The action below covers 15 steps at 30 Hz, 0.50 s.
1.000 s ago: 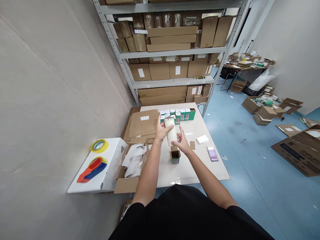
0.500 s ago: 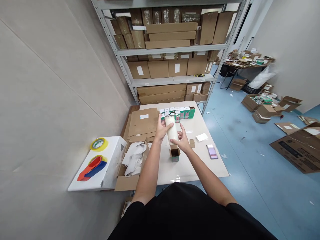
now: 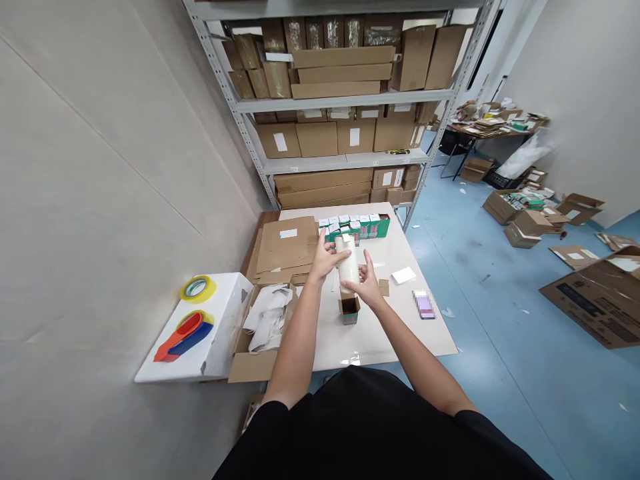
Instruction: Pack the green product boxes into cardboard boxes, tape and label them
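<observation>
A cream-coloured tumbler point(image 3: 349, 268) with a lid is held between both hands above the table. My left hand point(image 3: 325, 259) grips its upper left side, thumb across the front. Around the lower right side, my right hand point(image 3: 367, 281) supports it with the thumb near the base and the index finger raised. Just below the tumbler stands a small open cardboard box point(image 3: 350, 313), flaps up and dark inside. Behind my hands, several green and white boxes point(image 3: 375, 227) are lined up at the far side of the table.
Flattened cardboard point(image 3: 290, 247) lies on the table's left. Nearer is an open carton point(image 3: 250, 363) of white paper. Tape rolls point(image 3: 199, 289) and a red-blue tape dispenser point(image 3: 184, 339) rest on a white box. A white card point(image 3: 403, 275) and phone point(image 3: 425, 305) lie right. Shelving point(image 3: 345, 161) stands behind.
The tumbler has turned in my hands and shifted slightly to the right. The loop strap seen at its lid earlier no longer sticks out to the right.
</observation>
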Each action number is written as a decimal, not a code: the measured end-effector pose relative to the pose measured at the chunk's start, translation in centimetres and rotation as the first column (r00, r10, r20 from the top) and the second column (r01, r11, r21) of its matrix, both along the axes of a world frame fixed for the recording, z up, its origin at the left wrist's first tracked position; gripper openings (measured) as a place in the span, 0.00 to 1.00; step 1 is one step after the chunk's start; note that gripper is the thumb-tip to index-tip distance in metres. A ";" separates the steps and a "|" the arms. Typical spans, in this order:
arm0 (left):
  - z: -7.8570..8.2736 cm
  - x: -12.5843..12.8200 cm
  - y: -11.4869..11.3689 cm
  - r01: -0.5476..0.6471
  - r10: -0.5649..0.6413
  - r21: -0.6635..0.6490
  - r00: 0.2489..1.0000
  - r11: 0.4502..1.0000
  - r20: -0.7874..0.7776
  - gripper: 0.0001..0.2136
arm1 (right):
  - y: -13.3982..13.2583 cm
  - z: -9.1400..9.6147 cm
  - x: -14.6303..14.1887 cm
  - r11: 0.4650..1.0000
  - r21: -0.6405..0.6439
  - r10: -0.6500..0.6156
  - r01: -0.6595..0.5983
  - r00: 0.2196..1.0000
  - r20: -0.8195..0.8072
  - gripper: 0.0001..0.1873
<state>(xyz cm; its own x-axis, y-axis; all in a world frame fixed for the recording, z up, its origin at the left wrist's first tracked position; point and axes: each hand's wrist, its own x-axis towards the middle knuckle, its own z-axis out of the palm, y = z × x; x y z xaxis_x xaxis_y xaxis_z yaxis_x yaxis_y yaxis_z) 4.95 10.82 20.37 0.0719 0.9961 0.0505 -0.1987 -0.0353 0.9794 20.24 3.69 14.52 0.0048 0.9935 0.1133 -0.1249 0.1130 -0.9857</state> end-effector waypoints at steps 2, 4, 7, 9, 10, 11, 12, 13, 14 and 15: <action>-0.2 0.0 0.0 0.027 -0.026 -0.020 0.999 0.999 0.041 0.66 | 0.1 -0.2 0.1 0.998 0.002 0.064 -0.064 0.997 -0.042 0.67; -0.3 0.0 -0.1 0.049 -0.047 -0.022 0.996 0.999 0.078 0.65 | 0.1 -0.4 0.1 0.998 -0.010 0.067 -0.068 0.997 -0.049 0.67; -0.7 0.2 -0.2 0.029 -0.029 -0.010 0.997 1.000 0.067 0.67 | 0.3 -0.5 0.0 0.997 -0.019 -0.069 0.071 0.996 0.053 0.72; -0.9 0.4 -0.2 -0.010 0.010 -0.005 0.998 1.000 0.059 0.69 | 0.4 -0.4 -0.1 0.994 -0.001 -0.106 0.107 0.989 0.104 0.73; -1.0 0.4 -0.1 -0.019 0.019 -0.007 0.997 1.000 0.071 0.69 | 0.4 -0.4 -0.1 0.996 0.006 -0.085 0.085 0.991 0.103 0.73; -1.0 0.5 -0.1 -0.014 0.015 -0.010 0.996 1.000 0.088 0.68 | 0.4 -0.3 -0.1 0.999 0.008 -0.048 0.047 0.995 0.086 0.71; -0.8 0.5 0.0 0.002 0.000 -0.014 0.995 1.000 0.102 0.67 | 0.4 -0.3 -0.1 1.000 0.007 -0.010 0.010 0.998 0.063 0.70; -0.6 0.5 0.0 0.010 -0.009 -0.013 0.994 1.000 0.108 0.66 | 0.4 -0.2 -0.1 1.000 0.004 0.016 -0.016 0.999 0.042 0.69; -0.1 0.5 -0.2 -0.004 0.005 -0.003 0.995 1.000 0.098 0.64 | 0.5 -0.2 -0.1 1.000 0.000 0.021 -0.021 0.999 0.031 0.69; 0.6 0.4 -0.5 -0.056 0.054 0.022 0.996 0.998 0.074 0.60 | 0.5 -0.2 -0.1 1.000 -0.002 0.005 -0.004 0.999 0.033 0.69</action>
<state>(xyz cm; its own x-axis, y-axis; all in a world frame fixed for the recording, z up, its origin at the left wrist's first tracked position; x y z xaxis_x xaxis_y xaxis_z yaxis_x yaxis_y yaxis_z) 5.33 10.31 21.00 0.0124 0.9969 0.0771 -0.2672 -0.0710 0.9610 20.13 4.21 14.35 -0.0034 0.9938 0.1110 -0.0927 0.1102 -0.9896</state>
